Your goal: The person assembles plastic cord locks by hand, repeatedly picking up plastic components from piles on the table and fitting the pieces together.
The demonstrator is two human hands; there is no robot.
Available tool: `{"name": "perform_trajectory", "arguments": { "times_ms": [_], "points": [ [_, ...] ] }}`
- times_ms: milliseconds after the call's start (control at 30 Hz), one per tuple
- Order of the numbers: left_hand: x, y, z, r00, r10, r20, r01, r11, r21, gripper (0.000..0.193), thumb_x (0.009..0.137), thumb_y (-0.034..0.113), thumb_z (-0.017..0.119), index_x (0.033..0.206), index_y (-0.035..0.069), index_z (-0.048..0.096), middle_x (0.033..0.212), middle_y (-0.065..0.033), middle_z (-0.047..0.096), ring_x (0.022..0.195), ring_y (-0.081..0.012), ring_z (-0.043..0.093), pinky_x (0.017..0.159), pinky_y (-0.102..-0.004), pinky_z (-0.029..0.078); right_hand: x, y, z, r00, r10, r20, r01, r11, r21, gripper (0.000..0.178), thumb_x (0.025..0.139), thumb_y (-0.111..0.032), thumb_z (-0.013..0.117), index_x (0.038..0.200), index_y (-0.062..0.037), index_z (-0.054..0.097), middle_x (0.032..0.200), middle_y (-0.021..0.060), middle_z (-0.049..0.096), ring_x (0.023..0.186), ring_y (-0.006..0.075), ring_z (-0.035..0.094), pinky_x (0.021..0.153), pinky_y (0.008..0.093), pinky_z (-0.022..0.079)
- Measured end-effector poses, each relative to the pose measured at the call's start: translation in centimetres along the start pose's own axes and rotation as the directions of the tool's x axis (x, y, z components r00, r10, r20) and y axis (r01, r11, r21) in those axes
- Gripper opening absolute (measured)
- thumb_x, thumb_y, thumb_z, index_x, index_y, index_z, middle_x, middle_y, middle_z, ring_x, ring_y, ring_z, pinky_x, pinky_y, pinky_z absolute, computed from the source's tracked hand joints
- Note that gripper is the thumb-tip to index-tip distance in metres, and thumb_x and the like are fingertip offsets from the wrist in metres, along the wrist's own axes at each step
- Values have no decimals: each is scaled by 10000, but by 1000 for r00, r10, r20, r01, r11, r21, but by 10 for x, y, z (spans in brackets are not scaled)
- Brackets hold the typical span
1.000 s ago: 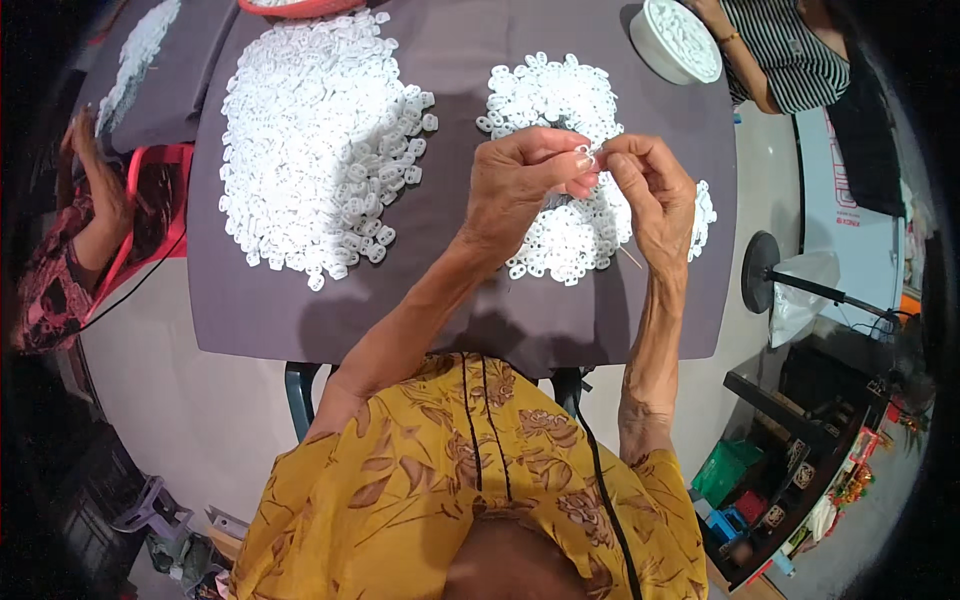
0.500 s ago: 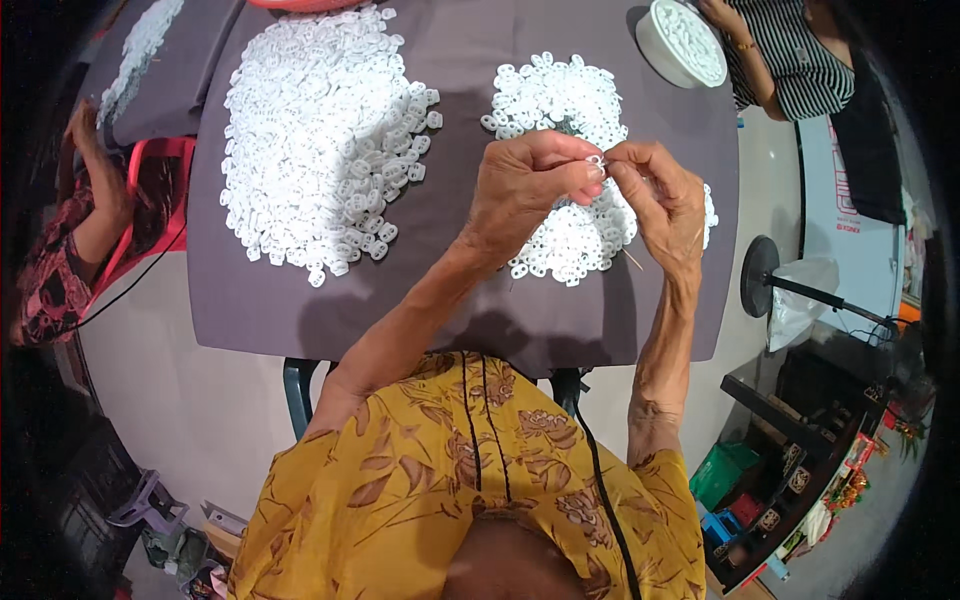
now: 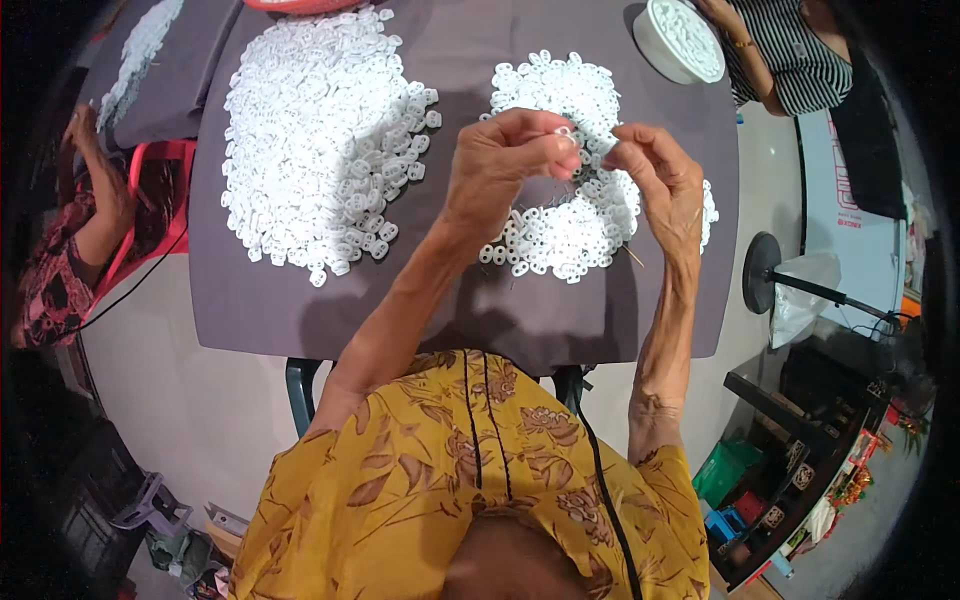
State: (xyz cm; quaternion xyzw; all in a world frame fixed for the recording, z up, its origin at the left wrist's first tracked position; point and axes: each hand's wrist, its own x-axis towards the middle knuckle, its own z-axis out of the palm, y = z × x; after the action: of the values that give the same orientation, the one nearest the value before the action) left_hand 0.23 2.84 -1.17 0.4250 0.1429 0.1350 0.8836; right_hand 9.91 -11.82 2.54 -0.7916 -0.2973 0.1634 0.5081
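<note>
Over the grey-covered table (image 3: 460, 70), my left hand (image 3: 500, 170) pinches a small white plastic piece (image 3: 564, 133) between thumb and fingertips. A short distance to its right is my right hand (image 3: 662, 180), its thumb and fingers drawn together. What those fingertips grip, if anything, blends with the white behind and cannot be made out. Beneath both hands spreads a pile of small white pieces with holes (image 3: 555, 85), partly covered by them. Thin dark strands lie among these pieces. A larger heap of similar white pieces (image 3: 300, 140) covers the table's left side.
A white tub (image 3: 672, 68) of white pieces stands at the far right, beside a person in a striped top (image 3: 815, 75). At left, another person sits on a red chair (image 3: 160, 190) by a second table. A red container (image 3: 300, 6) shows at the far edge.
My hands have come apart, having been together at the fingertips. The left has shifted left and slightly away from me; the white piece stays in its pinch.
</note>
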Motion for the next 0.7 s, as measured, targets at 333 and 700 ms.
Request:
{"name": "perform_trajectory", "arguments": {
  "times_ms": [333, 700],
  "points": [
    [-4, 12, -23, 999, -48, 16, 49, 995, -84, 192, 794, 95, 624, 942, -19, 583, 779, -78, 618, 687, -138, 605, 652, -266, 500, -22, 72, 21, 997, -45, -64, 3, 837, -548, 236, 766, -80, 557, 992, -9, 572, 915, 180, 598, 734, 296, 594, 676, 362, 468],
    [-45, -13, -54, 954, -298, -40, 298, 955, -11, 126, 818, 76, 560, 926, 12, 567, 826, -83, 605, 752, -154, 592, 676, -283, 491, -11, 67, 39, 992, -59, 108, 99, 903, -419, 237, 758, -64, 559, 988, -11, 580, 884, 170, 603, 801, 280, 593, 717, 349, 462]
  ]
}}
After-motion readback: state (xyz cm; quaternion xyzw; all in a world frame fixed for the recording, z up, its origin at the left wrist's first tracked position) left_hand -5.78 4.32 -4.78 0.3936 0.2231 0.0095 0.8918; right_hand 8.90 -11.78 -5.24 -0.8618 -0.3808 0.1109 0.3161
